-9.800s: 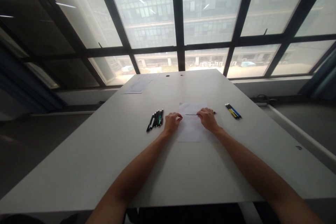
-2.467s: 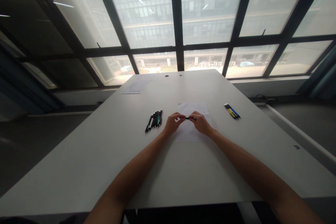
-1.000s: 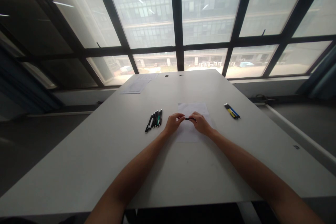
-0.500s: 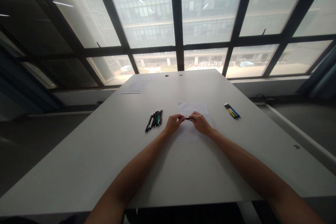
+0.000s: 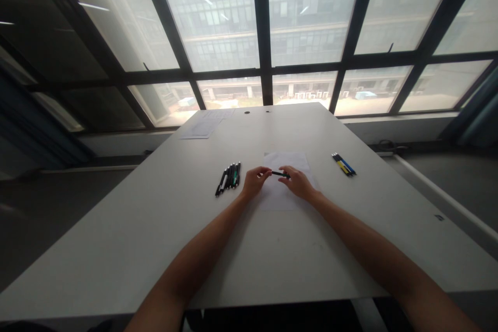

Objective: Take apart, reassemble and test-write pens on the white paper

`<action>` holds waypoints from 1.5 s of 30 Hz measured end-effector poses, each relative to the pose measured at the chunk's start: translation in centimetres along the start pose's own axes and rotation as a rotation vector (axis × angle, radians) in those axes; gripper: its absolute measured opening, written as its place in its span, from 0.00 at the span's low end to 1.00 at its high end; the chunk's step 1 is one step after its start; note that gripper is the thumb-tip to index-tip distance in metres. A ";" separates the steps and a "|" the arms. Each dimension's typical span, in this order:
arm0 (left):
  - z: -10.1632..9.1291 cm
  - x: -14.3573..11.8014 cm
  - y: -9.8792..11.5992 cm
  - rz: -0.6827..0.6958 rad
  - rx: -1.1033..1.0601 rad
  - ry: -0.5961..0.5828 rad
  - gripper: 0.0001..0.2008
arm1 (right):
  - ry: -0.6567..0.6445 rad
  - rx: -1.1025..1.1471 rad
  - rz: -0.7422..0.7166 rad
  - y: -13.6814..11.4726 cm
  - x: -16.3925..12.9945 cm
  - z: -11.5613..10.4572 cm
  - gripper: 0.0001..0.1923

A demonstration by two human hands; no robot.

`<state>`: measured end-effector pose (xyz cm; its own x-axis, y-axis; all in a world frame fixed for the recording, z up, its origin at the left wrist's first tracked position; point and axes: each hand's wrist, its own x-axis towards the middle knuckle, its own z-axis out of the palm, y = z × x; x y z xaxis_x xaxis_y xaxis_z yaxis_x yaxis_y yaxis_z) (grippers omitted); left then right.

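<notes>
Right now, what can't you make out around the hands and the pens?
Head view only:
- pen: ends hidden by left hand and right hand.
- row of pens: too small to count.
- far papers: print too small to read.

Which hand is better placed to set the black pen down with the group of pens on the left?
Left, probably. The left hand pinches the black pen along with the right hand, and it is nearer the pen row.
</notes>
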<state>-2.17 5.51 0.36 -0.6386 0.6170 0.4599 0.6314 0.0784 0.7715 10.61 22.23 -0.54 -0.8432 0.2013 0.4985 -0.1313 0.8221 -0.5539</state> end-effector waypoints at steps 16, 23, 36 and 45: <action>-0.1 0.1 -0.2 -0.052 -0.078 0.083 0.13 | 0.086 -0.073 -0.023 -0.1 0.0 -0.7 0.05; -0.2 0.0 0.3 -0.049 -0.088 0.075 0.13 | 0.135 -0.054 0.020 0.1 0.1 -0.7 0.04; -0.3 -0.1 0.2 -0.049 -0.059 0.067 0.14 | 0.103 -0.072 -0.040 0.1 0.0 -0.9 0.06; -0.2 -0.1 0.4 -0.044 -0.059 0.057 0.14 | 0.128 -0.103 0.003 0.0 0.1 -1.0 0.02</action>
<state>-1.95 5.34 0.74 -0.6905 0.5682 0.4477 0.5758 0.0572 0.8156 11.02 22.73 0.17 -0.7691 0.2648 0.5817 -0.0693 0.8703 -0.4877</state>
